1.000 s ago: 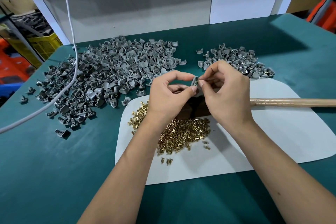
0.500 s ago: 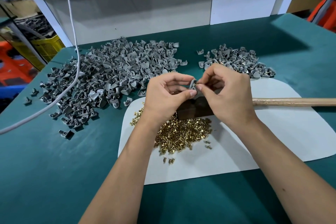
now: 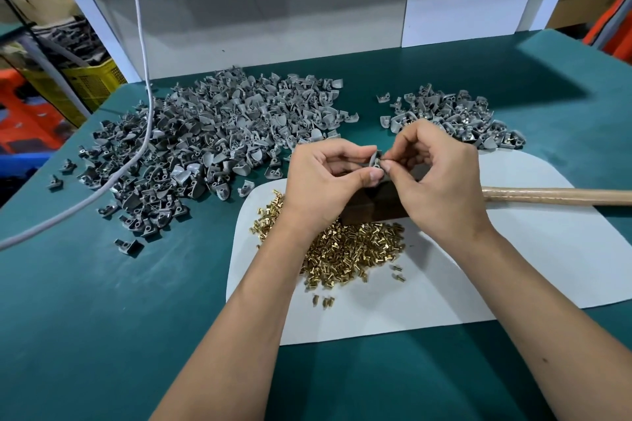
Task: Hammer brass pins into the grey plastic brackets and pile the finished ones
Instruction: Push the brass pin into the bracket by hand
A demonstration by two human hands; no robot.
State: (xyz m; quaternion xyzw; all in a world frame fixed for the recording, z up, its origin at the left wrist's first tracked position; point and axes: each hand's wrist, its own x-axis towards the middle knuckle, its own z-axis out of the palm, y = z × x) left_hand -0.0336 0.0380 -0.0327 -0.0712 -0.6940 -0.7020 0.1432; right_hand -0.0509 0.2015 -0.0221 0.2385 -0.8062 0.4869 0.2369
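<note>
My left hand pinches a grey plastic bracket between thumb and forefinger, above a dark block. My right hand meets it from the right, its thumb and forefinger pinched at the bracket; the brass pin between them is too small to make out. A heap of loose brass pins lies on the white sheet below my hands. A big pile of grey brackets spreads at the left. A smaller pile of brackets sits behind my right hand.
A hammer's wooden handle lies on the white sheet, running off to the right. A grey cable hangs down and crosses the big pile to the left edge. A white wall panel stands at the back of the green table.
Both hands stay together on the bracket over the block, with only small finger shifts. The view has tilted slightly.
</note>
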